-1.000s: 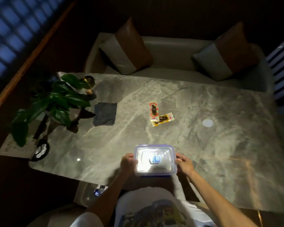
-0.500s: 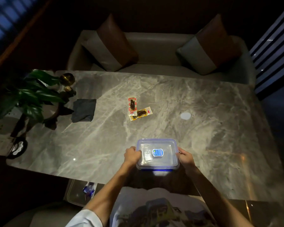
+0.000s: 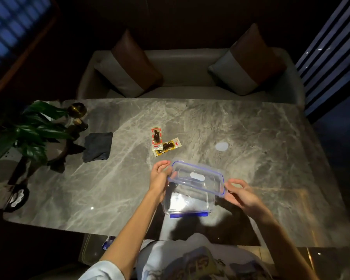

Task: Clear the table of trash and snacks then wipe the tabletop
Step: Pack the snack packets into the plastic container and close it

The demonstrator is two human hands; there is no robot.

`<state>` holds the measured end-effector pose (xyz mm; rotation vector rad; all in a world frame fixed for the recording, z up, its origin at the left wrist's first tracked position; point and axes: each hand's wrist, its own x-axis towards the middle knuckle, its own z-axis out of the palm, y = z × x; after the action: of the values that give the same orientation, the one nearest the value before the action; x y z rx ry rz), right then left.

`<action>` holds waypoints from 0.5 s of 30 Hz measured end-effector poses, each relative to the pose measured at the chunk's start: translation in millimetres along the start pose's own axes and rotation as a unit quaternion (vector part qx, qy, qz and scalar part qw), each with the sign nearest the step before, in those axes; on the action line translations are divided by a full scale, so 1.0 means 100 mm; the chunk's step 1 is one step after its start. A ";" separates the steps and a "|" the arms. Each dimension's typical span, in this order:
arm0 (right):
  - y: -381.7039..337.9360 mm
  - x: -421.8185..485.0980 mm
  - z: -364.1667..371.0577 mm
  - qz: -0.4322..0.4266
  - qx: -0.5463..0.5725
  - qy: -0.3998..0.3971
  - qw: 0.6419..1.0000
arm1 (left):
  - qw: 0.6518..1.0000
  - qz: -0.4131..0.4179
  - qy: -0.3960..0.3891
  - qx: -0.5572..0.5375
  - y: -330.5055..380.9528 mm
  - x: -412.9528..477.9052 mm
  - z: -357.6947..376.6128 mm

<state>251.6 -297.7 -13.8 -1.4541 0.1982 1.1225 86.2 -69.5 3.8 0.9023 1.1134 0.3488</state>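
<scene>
A clear plastic box (image 3: pixel 187 205) with blue clips stands near the front edge of the grey marble table (image 3: pixel 251 142). Its clear lid (image 3: pixel 198 178), rimmed in blue, is lifted off and tilted above the box. My left hand (image 3: pixel 160 178) grips the lid's left end and my right hand (image 3: pixel 240 194) grips its right end. Two snack packets lie beyond the box: a red one (image 3: pixel 157 137) and a yellow one (image 3: pixel 167 148), touching. A folded dark grey cloth (image 3: pixel 97 146) lies to their left.
A leafy potted plant (image 3: pixel 26 136) and two brass ornaments (image 3: pixel 77 111) occupy the table's left end. A white round spot (image 3: pixel 221 146) lies right of the packets. A sofa with two cushions (image 3: pixel 190 77) stands behind. A clear bin (image 3: pixel 95 247) sits on the floor below the front edge.
The lid was shut on the box; both hands have now lifted it off and tilted it above the box. The view has shifted slightly.
</scene>
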 end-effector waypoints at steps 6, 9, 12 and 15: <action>0.02 -0.08 -0.39 0.030 -0.090 -0.079 0.992 | 0.984 0.049 -0.128 0.116 0.14 0.05 0.34; 0.21 -0.15 -0.56 -0.010 -0.048 0.015 0.999 | 0.949 0.076 -0.095 0.290 0.04 0.12 0.36; 0.45 -0.14 -0.57 -0.011 -0.019 0.122 0.992 | 0.911 0.057 0.025 0.408 -0.33 0.26 0.11; 0.71 -0.06 -0.49 0.018 0.022 0.150 0.988 | 0.893 -0.054 0.056 0.444 -0.72 0.34 -0.12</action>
<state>224.6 -360.1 -67.1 -1.5807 0.4575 0.9179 77.8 -85.8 -74.2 1.6245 1.4471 -0.2475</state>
